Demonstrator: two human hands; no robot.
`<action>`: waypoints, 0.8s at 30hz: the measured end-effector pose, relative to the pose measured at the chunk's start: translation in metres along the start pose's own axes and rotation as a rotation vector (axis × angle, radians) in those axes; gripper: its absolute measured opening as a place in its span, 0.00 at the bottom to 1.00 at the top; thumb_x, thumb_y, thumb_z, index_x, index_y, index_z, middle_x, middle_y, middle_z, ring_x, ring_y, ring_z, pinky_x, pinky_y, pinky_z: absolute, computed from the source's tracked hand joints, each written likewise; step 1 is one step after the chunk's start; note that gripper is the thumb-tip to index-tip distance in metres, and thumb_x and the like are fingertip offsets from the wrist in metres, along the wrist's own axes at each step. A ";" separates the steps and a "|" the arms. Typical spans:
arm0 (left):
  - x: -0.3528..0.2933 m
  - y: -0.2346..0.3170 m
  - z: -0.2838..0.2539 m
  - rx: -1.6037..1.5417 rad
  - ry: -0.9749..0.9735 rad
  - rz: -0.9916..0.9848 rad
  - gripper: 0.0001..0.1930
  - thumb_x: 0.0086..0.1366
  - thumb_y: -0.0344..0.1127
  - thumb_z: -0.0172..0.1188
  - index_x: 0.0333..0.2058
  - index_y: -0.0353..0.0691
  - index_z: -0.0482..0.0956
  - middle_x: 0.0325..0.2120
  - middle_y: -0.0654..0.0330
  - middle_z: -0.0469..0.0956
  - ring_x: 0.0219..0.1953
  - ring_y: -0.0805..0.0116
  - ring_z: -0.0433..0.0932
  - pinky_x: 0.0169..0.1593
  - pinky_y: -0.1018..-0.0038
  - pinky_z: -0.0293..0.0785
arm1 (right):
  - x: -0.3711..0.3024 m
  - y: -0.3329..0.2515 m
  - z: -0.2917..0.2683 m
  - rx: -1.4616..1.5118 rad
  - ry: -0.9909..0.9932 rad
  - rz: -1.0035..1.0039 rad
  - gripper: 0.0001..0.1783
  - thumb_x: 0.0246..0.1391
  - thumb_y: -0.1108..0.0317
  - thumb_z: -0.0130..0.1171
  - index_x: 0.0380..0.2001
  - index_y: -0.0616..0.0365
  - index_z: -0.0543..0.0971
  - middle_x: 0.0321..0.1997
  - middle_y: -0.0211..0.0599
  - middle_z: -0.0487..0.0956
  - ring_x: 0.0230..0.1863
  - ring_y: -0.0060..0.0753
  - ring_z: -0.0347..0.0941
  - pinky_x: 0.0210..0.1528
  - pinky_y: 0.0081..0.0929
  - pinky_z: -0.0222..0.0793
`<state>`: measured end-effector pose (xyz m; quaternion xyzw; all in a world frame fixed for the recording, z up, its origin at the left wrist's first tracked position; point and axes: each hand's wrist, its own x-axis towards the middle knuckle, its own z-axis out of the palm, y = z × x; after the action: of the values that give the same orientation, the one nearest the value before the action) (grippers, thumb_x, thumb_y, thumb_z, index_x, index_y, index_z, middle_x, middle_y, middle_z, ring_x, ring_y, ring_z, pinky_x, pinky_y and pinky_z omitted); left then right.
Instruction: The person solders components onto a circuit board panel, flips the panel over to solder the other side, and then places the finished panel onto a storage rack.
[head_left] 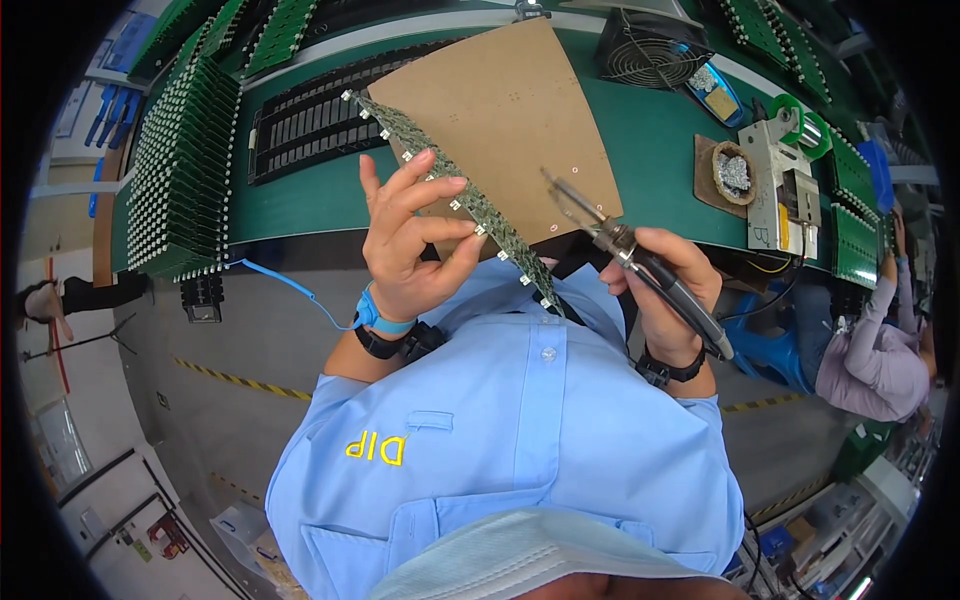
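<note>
A long green circuit board (455, 190) with small white connectors along one edge is held tilted over the front of the bench. My left hand (412, 235) grips it by that edge, with thumb and fingers pinched around a connector near the middle. My right hand (668, 290) is closed around the dark handle of a soldering iron (685, 305). Its metal tip points up and left, apart from the board. Under both lies a brown cardboard sheet (530, 110) on the green bench mat.
Green boards stand in a dense row (185, 170) at the left, beside a black slotted tray (320, 125). At right are a soldering station (772, 190) with a solder spool (808, 132), a tip-cleaning bowl (733, 172) and a black fan (652, 55). A blue cord (300, 290) runs from my left wrist. Another person (875, 360) sits at far right.
</note>
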<state>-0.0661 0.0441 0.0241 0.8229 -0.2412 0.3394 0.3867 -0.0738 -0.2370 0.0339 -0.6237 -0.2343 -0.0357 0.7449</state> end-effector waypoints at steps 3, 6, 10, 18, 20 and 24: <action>0.005 0.000 -0.001 0.007 -0.021 0.008 0.08 0.49 0.27 0.72 0.26 0.47 0.81 0.45 0.60 0.83 0.62 0.52 0.72 0.72 0.44 0.40 | -0.001 0.002 -0.017 -0.149 -0.148 -0.017 0.19 0.55 0.84 0.60 0.51 0.64 0.76 0.39 0.53 0.83 0.36 0.37 0.83 0.37 0.28 0.81; 0.010 -0.001 0.001 0.007 -0.038 0.015 0.08 0.49 0.28 0.73 0.26 0.46 0.82 0.45 0.60 0.83 0.62 0.52 0.73 0.72 0.44 0.43 | 0.008 0.006 -0.017 -0.264 -0.234 -0.130 0.18 0.53 0.83 0.62 0.48 0.64 0.76 0.40 0.56 0.83 0.36 0.38 0.84 0.39 0.30 0.81; 0.017 -0.004 0.006 -0.011 -0.053 0.020 0.08 0.49 0.29 0.75 0.26 0.46 0.83 0.44 0.60 0.83 0.61 0.52 0.74 0.70 0.44 0.50 | 0.017 0.008 0.000 -0.372 -0.243 -0.332 0.15 0.50 0.81 0.65 0.43 0.63 0.77 0.42 0.57 0.84 0.35 0.37 0.84 0.40 0.30 0.80; 0.050 -0.012 0.028 0.016 -0.085 0.043 0.10 0.50 0.29 0.74 0.31 0.44 0.84 0.40 0.61 0.84 0.56 0.53 0.77 0.65 0.48 0.62 | 0.013 0.021 0.005 -0.518 -0.020 -0.349 0.17 0.46 0.83 0.69 0.40 0.62 0.77 0.42 0.51 0.85 0.37 0.35 0.85 0.40 0.23 0.79; 0.056 -0.017 0.034 0.036 -0.125 0.046 0.12 0.51 0.28 0.74 0.35 0.42 0.83 0.40 0.60 0.84 0.56 0.53 0.78 0.65 0.50 0.63 | 0.015 0.025 0.003 -0.558 0.011 -0.336 0.17 0.46 0.87 0.67 0.39 0.61 0.78 0.42 0.48 0.86 0.38 0.36 0.85 0.39 0.22 0.79; 0.065 -0.026 0.043 0.049 -0.179 0.027 0.14 0.52 0.27 0.72 0.39 0.41 0.82 0.41 0.60 0.84 0.55 0.53 0.78 0.65 0.52 0.64 | 0.016 0.040 0.002 -0.510 0.080 -0.261 0.14 0.52 0.86 0.64 0.41 0.62 0.76 0.44 0.50 0.85 0.42 0.29 0.84 0.43 0.20 0.78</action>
<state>0.0096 0.0157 0.0402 0.8558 -0.2775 0.2756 0.3386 -0.0462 -0.2220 0.0041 -0.7533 -0.2665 -0.2136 0.5620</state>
